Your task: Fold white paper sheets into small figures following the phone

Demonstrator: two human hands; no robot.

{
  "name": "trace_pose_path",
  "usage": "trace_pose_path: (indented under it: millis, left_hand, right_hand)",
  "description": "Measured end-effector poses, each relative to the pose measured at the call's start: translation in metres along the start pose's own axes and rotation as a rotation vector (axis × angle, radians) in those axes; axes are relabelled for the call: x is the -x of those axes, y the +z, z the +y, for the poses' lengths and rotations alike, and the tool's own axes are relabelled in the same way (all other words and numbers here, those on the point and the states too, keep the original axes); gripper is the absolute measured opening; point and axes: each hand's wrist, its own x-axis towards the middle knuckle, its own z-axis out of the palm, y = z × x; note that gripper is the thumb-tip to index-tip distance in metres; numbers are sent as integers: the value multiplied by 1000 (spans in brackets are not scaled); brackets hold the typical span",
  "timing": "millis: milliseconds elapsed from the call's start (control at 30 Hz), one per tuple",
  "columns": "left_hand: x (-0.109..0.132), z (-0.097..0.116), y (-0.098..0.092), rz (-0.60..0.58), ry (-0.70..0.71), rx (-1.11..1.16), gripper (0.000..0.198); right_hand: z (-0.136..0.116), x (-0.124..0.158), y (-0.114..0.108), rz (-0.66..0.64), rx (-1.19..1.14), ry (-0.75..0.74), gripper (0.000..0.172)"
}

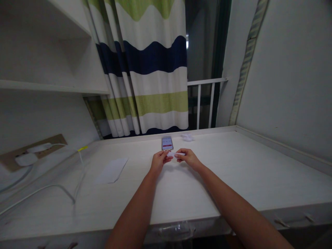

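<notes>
Over the middle of the desk, my left hand (159, 162) and my right hand (188, 157) pinch a small piece of white paper (171, 154) from either side. It looks narrow, as if folded, though the fingers cover both its ends. Just beyond my left hand lies a smartphone (167, 143) with its screen lit. Behind and to the right of the phone is a small heap of folded white paper (187, 137). A stack of white sheets (112, 171) rests flat on the desk, left of my hands.
The white desk (246, 166) has a raised rim along its back and right side. White cables (59, 186) run from plugs (27, 159) in a wall socket at left. A shelf (52, 87) overhangs the left side. A striped curtain (158, 83) hangs behind the desk.
</notes>
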Motion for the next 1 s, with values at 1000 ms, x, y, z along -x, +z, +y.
trace_pose_path:
  millis: [1000]
  left_hand:
    - [-2,1,-3,68,69,101,25]
  right_hand:
    - [2,-2,0,6,-222,65,28]
